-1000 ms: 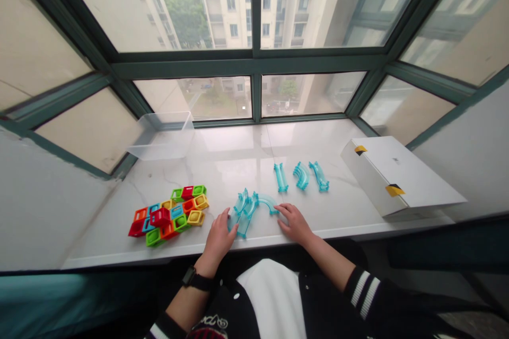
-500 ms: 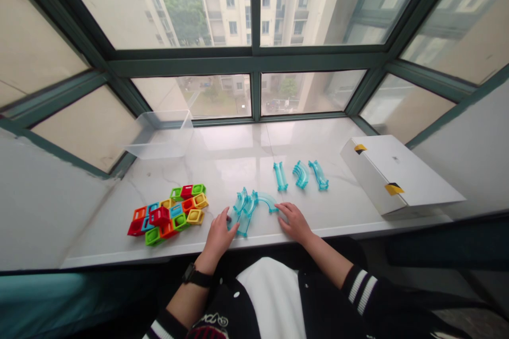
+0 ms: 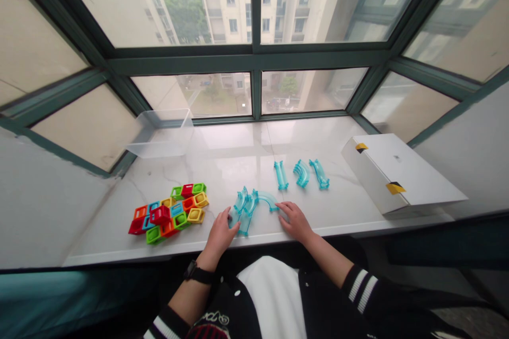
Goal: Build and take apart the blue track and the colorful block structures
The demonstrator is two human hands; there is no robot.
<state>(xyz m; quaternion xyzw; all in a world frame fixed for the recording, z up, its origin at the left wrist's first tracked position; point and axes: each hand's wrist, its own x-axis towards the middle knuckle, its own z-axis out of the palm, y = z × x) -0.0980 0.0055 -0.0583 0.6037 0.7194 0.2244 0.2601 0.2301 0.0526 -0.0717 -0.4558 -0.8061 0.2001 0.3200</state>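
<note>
Resting on the near edge of a white sill (image 3: 238,153), both hands flank a cluster of clear blue tracks (image 3: 249,202). The left hand (image 3: 220,234) lies at the cluster's near left end, fingers and thumb touching the lowest piece; whether it pinches that piece or only rests against it I cannot tell. A black watch (image 3: 198,274) sits on that wrist. The right hand (image 3: 295,221) lies flat and open, palm down, holding nothing, with its fingertips (image 3: 279,205) at the right end of the curved piece that arches out of the cluster.

Three more tracks lie farther back and to the right, apart from the cluster and side by side: a straight one (image 3: 280,175), a tight curve (image 3: 301,174) and a wavy one (image 3: 319,174). Left of the hands lies a pile of coloured blocks (image 3: 169,212) in red, orange, yellow, green and blue. A clear bin (image 3: 163,135) stands at the far left by the window, and a white box (image 3: 397,175) with yellow tape lies at the right end.
</note>
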